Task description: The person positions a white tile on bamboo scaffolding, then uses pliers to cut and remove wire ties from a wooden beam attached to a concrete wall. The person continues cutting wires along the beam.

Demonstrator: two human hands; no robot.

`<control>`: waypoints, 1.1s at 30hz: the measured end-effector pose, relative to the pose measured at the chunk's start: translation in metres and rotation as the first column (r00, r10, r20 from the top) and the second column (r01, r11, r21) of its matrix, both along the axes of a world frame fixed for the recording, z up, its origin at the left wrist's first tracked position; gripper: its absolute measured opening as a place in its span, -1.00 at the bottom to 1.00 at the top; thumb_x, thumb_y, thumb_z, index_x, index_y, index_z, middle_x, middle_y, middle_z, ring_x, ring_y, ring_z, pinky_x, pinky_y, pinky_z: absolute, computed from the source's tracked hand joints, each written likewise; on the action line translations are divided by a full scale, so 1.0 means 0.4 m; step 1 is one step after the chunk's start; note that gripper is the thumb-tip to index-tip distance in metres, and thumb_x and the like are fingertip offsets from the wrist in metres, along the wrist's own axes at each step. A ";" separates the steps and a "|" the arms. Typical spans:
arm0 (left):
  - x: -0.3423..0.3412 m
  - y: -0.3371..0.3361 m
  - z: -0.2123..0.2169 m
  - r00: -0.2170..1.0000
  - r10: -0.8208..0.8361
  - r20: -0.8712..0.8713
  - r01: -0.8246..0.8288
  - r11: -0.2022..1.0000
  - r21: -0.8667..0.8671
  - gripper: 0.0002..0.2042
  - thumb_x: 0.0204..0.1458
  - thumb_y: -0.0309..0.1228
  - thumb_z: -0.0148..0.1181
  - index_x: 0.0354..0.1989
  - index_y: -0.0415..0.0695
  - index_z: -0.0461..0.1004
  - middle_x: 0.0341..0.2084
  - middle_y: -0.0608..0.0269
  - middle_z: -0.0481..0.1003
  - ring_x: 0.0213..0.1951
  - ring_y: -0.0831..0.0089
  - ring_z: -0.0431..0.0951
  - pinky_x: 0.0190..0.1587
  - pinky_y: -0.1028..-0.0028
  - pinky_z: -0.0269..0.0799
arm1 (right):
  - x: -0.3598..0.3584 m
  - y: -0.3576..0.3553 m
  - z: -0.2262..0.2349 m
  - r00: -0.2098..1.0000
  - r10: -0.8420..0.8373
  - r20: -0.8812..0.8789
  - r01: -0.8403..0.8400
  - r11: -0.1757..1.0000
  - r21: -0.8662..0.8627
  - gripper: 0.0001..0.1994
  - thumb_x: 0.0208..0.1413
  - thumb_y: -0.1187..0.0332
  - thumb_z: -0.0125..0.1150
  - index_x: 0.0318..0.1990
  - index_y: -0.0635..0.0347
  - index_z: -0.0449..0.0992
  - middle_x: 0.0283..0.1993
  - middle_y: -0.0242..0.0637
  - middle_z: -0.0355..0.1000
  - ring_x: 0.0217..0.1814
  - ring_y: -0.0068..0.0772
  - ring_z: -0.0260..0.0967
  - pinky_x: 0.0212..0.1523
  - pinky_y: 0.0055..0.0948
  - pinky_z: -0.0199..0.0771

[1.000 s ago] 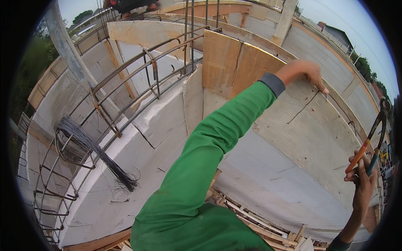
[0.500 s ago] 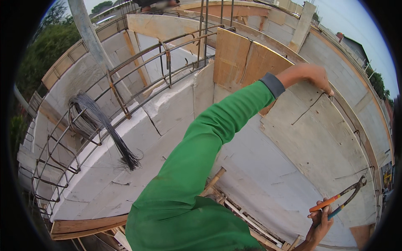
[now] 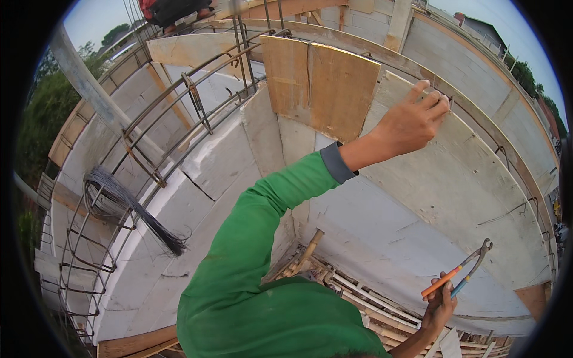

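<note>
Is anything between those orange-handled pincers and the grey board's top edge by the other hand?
Nothing visible is. From the metal pincers with orange and blue handles, in the right hand, up to the green-sleeved left hand at the top edge of the flat grey board, only that board's face shows behind.

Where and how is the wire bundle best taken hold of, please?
Probably by the bundle's narrow tail, just above the frayed tips, coming from above and the right: strands gather there beyond the rebar cage, whereas the looped end lies among its bars.

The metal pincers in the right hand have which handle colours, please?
One orange handle and one blue handle, seen best in the head view.
</note>
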State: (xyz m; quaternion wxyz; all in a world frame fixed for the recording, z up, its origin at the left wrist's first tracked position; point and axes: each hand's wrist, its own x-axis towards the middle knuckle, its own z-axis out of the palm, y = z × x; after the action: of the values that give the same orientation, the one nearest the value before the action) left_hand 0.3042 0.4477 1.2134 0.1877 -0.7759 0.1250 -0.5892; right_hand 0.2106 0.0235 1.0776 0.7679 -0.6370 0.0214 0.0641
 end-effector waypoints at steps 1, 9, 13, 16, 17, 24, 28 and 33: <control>-0.017 0.006 0.010 0.999 -0.052 -0.001 0.052 0.998 -0.044 -0.70 0.08 -0.48 0.23 0.01 -0.15 0.67 -0.01 0.24 0.58 0.13 0.30 0.52 0.40 0.09 0.27 | -0.005 0.001 0.000 1.000 0.002 -0.006 -0.001 1.000 0.022 -0.49 0.46 0.21 0.18 0.26 0.60 0.41 -0.23 -0.01 0.59 -0.46 -0.48 0.44 -0.49 -0.44 0.49; -0.176 0.368 0.018 0.761 0.128 0.635 0.492 0.523 -0.696 -0.81 0.18 -0.38 0.36 -0.16 -0.22 0.57 -0.16 0.09 0.57 -0.05 0.29 0.54 0.03 0.28 0.44 | -0.049 -0.060 -0.051 0.988 -0.147 -0.052 0.144 0.989 -0.044 -0.48 0.47 0.18 0.17 0.28 0.56 0.40 -0.23 -0.06 0.56 -0.46 -0.48 0.40 -0.48 -0.42 0.45; -0.168 0.439 -0.007 0.914 0.051 0.404 0.381 0.241 -0.893 -0.70 0.13 -0.29 0.47 -0.12 -0.29 0.68 -0.25 0.20 0.68 -0.19 0.48 0.61 -0.05 0.41 0.51 | -0.047 -0.067 -0.053 0.983 -0.172 -0.065 0.171 0.985 -0.024 -0.53 0.47 0.20 0.18 0.23 0.54 0.45 -0.23 -0.08 0.55 -0.45 -0.49 0.40 -0.48 -0.43 0.46; -0.168 0.499 0.009 0.942 0.129 0.309 0.247 0.353 -0.902 -0.74 0.10 -0.31 0.47 -0.20 -0.30 0.75 -0.39 0.17 0.72 -0.39 0.45 0.66 -0.22 0.39 0.57 | -0.042 -0.034 -0.040 0.983 -0.169 -0.070 0.168 0.986 -0.011 -0.54 0.45 0.22 0.21 0.20 0.54 0.47 -0.23 -0.06 0.56 -0.47 -0.49 0.40 -0.47 -0.45 0.47; -0.173 0.508 0.012 0.944 0.100 0.314 0.257 0.373 -0.892 -0.76 0.10 -0.33 0.47 -0.22 -0.29 0.76 -0.40 0.16 0.73 -0.40 0.45 0.66 -0.23 0.39 0.58 | -0.042 -0.027 -0.040 0.989 -0.132 -0.065 0.132 0.991 -0.005 -0.55 0.44 0.23 0.23 0.20 0.54 0.47 -0.24 -0.06 0.56 -0.47 -0.50 0.39 -0.47 -0.46 0.48; -0.252 0.593 0.015 0.976 -0.114 0.187 0.218 0.586 -0.780 -0.79 0.09 -0.38 0.48 -0.11 -0.12 0.77 -0.16 0.20 0.73 -0.09 0.31 0.68 0.06 0.33 0.53 | -0.037 0.020 -0.022 0.993 0.099 -0.061 -0.105 0.989 -0.102 -0.54 0.37 0.26 0.27 0.17 0.59 0.50 -0.22 0.04 0.62 -0.71 -0.58 0.22 -0.78 -0.52 0.25; -0.248 0.664 0.037 0.960 -0.280 -0.014 0.192 0.692 -0.696 -0.60 0.11 -0.25 0.49 0.16 0.08 0.69 0.21 0.32 0.62 0.36 0.23 0.45 0.45 0.20 0.22 | -0.031 0.060 0.081 0.982 0.174 0.072 -0.153 0.960 -0.235 -0.53 0.39 0.28 0.18 0.21 0.63 0.48 -0.19 0.06 0.61 -0.61 -0.47 0.44 -0.69 -0.48 0.50; -0.216 0.725 -0.008 0.938 -0.221 -0.266 -0.012 0.747 -0.665 -0.57 0.09 -0.23 0.46 0.17 0.06 0.68 0.22 0.26 0.60 0.42 0.24 0.39 0.59 0.00 -0.28 | 0.028 0.166 0.162 0.912 0.377 0.160 -0.345 0.918 -0.196 -0.53 0.47 0.23 0.15 0.26 0.54 0.49 -0.07 0.03 0.62 -0.48 -0.39 0.54 -0.47 -0.40 0.62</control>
State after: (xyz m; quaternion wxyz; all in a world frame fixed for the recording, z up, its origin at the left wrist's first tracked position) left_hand 0.2180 0.7377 1.2103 -0.1540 -0.8704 -0.0165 -0.4674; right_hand 0.2218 0.0899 1.1424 0.6864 -0.6937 -0.1669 0.1409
